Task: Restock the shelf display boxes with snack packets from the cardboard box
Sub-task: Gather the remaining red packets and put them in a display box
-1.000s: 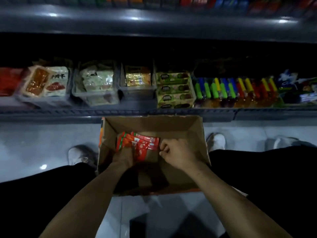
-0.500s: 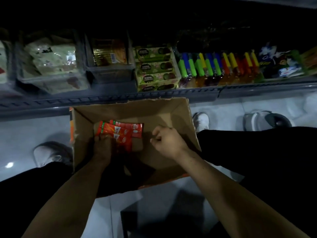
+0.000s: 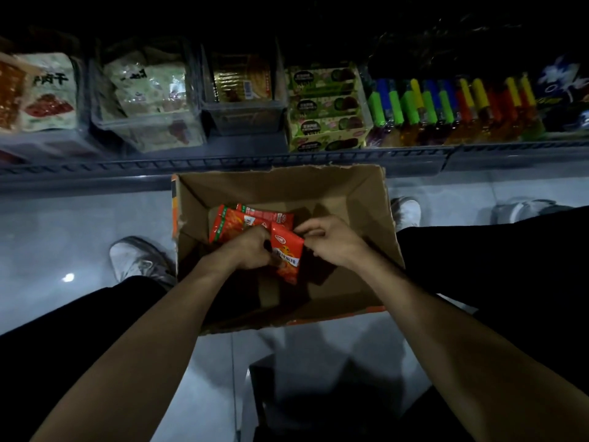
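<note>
An open cardboard box (image 3: 357, 199) sits on the floor between my feet, below the shelf. Inside it lie several red snack packets (image 3: 242, 223). My left hand (image 3: 247, 250) is inside the box, closed around a bunch of these packets. One red packet (image 3: 287, 255) stands upright between my hands. My right hand (image 3: 328, 239) pinches its top right edge with the fingertips. On the shelf above stand clear display boxes (image 3: 149, 122) with pale snack bags and another clear box (image 3: 245, 114) with gold packets.
The shelf rail (image 3: 223, 162) runs across just behind the box. Green biscuit cartons (image 3: 325, 106) and coloured bottles (image 3: 446, 106) fill the right of the shelf. My shoes (image 3: 137, 260) rest on a glossy tiled floor either side of the box.
My left hand has gathered the packets and one now stands upright. My right hand, a loose fist before, has moved left and taken the packet's edge. The view has tilted downward.
</note>
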The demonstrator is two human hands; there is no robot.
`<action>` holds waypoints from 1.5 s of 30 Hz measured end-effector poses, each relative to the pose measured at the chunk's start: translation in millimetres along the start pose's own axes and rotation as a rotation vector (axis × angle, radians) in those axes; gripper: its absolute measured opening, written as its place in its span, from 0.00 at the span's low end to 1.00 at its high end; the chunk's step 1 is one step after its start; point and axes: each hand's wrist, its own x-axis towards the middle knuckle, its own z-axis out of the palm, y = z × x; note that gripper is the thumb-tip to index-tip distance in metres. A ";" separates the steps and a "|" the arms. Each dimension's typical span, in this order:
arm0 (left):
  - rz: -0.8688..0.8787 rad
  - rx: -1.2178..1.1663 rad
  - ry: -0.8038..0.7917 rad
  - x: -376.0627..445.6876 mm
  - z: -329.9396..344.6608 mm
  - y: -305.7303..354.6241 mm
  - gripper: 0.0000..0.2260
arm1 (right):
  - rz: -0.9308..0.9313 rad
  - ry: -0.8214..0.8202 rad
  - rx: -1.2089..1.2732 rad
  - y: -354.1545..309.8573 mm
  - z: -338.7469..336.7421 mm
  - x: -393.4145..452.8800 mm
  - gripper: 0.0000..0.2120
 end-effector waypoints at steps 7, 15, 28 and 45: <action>0.049 -0.029 -0.069 11.2 10.6 -10.9 0.12 | -0.035 0.078 -0.262 10.6 4.5 5.7 0.10; -0.185 0.701 0.249 31.4 7.6 -72.1 0.31 | -0.023 0.226 -0.328 33.4 -12.9 -1.0 0.11; -0.237 0.963 0.392 39.9 29.3 -85.9 0.19 | -0.025 0.331 -0.107 50.5 -17.9 -16.1 0.08; 0.111 -0.442 0.300 -42.8 -17.4 55.5 0.15 | -0.086 0.464 0.182 7.0 -48.2 -38.2 0.11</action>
